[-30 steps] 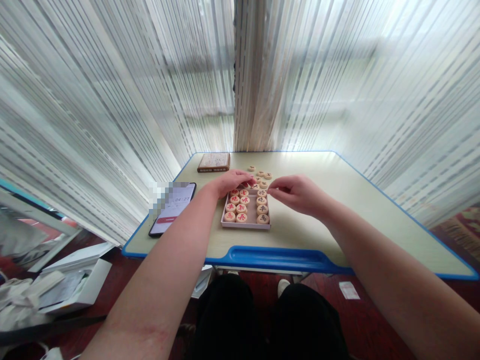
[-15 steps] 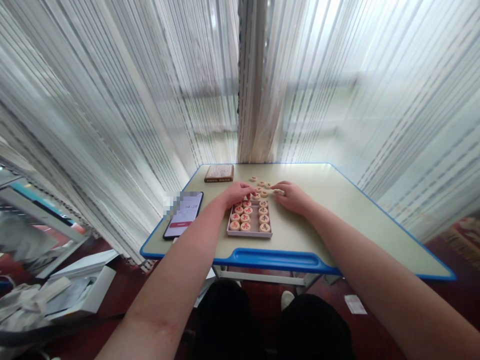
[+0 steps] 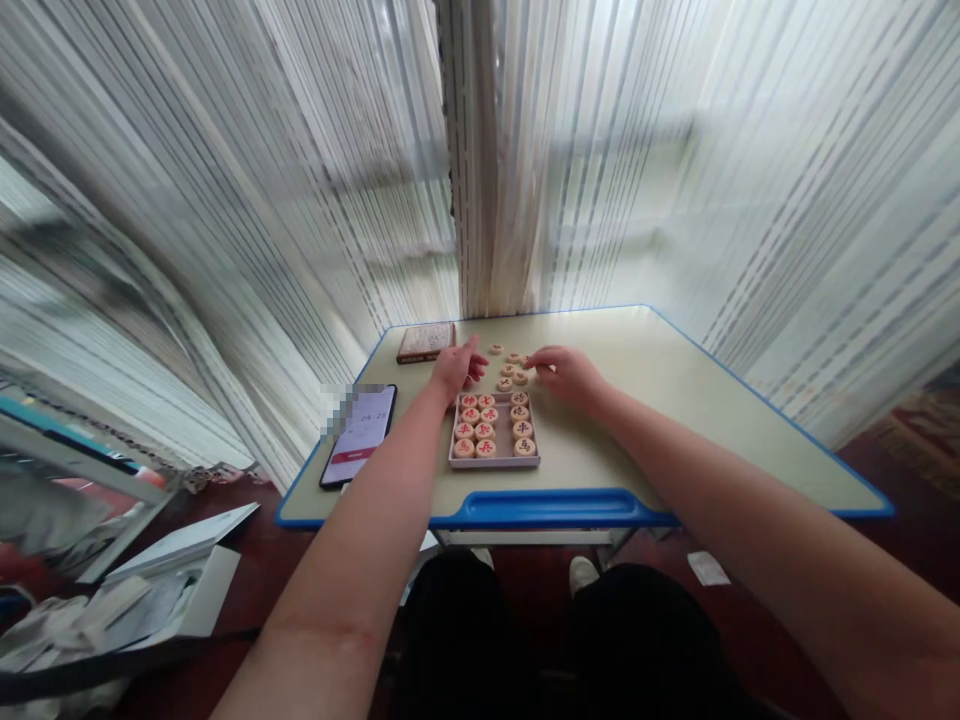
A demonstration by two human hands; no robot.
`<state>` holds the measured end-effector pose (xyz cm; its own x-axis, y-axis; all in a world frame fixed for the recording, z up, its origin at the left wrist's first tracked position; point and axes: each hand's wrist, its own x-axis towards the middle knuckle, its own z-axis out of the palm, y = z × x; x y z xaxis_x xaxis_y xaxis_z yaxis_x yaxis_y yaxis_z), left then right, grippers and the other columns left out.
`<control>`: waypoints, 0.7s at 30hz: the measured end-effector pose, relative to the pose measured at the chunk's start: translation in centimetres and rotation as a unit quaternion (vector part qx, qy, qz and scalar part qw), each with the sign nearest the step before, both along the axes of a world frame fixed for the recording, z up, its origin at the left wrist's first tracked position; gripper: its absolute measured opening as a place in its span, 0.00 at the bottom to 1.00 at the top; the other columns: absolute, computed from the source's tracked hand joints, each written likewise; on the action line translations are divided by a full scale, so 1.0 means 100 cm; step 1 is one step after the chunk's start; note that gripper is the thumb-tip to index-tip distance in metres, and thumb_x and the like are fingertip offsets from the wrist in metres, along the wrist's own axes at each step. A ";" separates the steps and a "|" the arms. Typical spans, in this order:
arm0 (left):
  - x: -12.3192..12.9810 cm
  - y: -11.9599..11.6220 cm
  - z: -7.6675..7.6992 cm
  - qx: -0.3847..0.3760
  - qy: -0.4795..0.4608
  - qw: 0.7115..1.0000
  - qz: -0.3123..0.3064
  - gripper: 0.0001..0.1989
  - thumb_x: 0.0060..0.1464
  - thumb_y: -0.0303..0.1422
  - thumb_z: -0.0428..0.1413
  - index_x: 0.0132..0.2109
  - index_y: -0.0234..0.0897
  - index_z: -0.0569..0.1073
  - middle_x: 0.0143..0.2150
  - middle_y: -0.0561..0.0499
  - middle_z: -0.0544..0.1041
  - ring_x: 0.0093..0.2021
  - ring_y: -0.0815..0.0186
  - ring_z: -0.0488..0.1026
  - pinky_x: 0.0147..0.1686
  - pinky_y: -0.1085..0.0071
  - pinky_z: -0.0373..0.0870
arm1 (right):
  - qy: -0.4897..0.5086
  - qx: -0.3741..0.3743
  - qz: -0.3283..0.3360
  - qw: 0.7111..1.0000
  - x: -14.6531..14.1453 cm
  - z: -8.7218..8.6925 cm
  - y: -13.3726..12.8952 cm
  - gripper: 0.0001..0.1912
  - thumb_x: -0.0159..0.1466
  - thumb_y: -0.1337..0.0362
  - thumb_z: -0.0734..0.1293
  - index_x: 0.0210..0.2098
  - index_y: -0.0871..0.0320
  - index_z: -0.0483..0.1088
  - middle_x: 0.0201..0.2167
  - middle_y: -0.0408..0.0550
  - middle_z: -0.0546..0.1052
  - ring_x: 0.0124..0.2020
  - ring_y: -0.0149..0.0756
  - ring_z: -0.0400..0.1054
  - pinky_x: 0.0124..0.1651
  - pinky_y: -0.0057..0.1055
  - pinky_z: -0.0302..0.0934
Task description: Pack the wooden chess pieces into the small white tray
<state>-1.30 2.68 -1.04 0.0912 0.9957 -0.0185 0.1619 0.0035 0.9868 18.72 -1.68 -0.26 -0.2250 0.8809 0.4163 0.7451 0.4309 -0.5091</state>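
A shallow open box (image 3: 496,462) stands near the front of the table. It holds round wooden Chinese chess pieces: two columns with red characters (image 3: 485,431) on the left and one column with dark characters (image 3: 523,430) on the right, with a bare strip between. Beyond the box, several loose chess pieces (image 3: 508,370) lie on the tabletop. My left hand (image 3: 457,369) hovers by the box's far left corner, fingers apart and nothing visible in them. My right hand (image 3: 561,368) is beside the loose pieces, its fingers extended, an index fingertip at the rightmost piece (image 3: 525,359).
The pale tabletop (image 3: 622,440) has a blue edge and a blue front groove (image 3: 551,504). A phone (image 3: 360,435) lies at the left, and a brown patterned box (image 3: 426,343) sits at the back left. Striped curtains (image 3: 495,160) hang behind. An open white box (image 3: 187,590) is on the floor.
My left hand has drawn away leftward from the loose pieces, its fingers spreading. My right hand has moved closer to the loose pieces. The whole view has shifted slightly.
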 end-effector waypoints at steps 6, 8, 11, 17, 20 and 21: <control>0.000 0.001 -0.001 0.007 0.035 0.999 -0.006 0.28 0.51 0.55 0.51 0.24 0.32 0.71 0.17 0.52 0.68 0.16 0.75 0.61 0.19 0.76 0.54 | -0.046 -0.091 -0.025 0.994 -0.019 0.012 0.051 0.18 0.61 0.73 0.58 0.44 0.62 0.76 0.38 0.50 0.78 0.37 0.33 0.70 0.43 0.28 0.61; 0.000 0.002 -0.002 0.006 0.030 1.000 -0.006 0.26 0.51 0.53 0.51 0.24 0.32 0.71 0.17 0.52 0.68 0.16 0.76 0.61 0.19 0.76 0.54 | -0.067 -0.095 -0.024 0.993 -0.030 0.007 0.068 0.16 0.59 0.72 0.61 0.43 0.58 0.76 0.42 0.51 0.78 0.40 0.37 0.70 0.46 0.32 0.62; 0.001 0.002 -0.002 -0.004 0.014 1.000 -0.008 0.29 0.54 0.55 0.46 0.23 0.32 0.71 0.16 0.52 0.67 0.16 0.75 0.60 0.18 0.75 0.53 | -0.103 -0.094 -0.021 0.990 -0.043 -0.001 0.084 0.12 0.58 0.70 0.65 0.39 0.54 0.77 0.40 0.52 0.79 0.40 0.41 0.71 0.46 0.37 0.63; 0.002 0.005 -0.004 -0.021 -0.016 1.000 -0.013 0.37 0.55 0.59 0.35 0.21 0.33 0.70 0.16 0.50 0.66 0.15 0.74 0.58 0.18 0.74 0.51 | -0.156 -0.072 -0.037 0.984 -0.044 0.001 0.079 0.09 0.56 0.67 0.67 0.36 0.57 0.77 0.36 0.55 0.79 0.38 0.45 0.71 0.42 0.39 0.63; 0.001 0.006 -0.005 -0.020 -0.011 1.000 -0.011 0.37 0.54 0.60 0.35 0.22 0.33 0.71 0.17 0.50 0.66 0.16 0.74 0.58 0.18 0.74 0.51 | -0.159 -0.059 -0.045 0.984 -0.039 0.011 0.064 0.08 0.57 0.65 0.67 0.36 0.57 0.77 0.36 0.56 0.79 0.38 0.45 0.71 0.42 0.39 0.62; 0.001 0.006 -0.005 -0.020 -0.007 1.000 -0.010 0.37 0.53 0.60 0.35 0.22 0.34 0.71 0.17 0.50 0.67 0.16 0.74 0.59 0.18 0.74 0.52 | -0.154 -0.053 -0.048 0.986 -0.037 0.015 0.056 0.09 0.58 0.64 0.66 0.36 0.57 0.77 0.37 0.56 0.79 0.39 0.45 0.71 0.42 0.39 0.62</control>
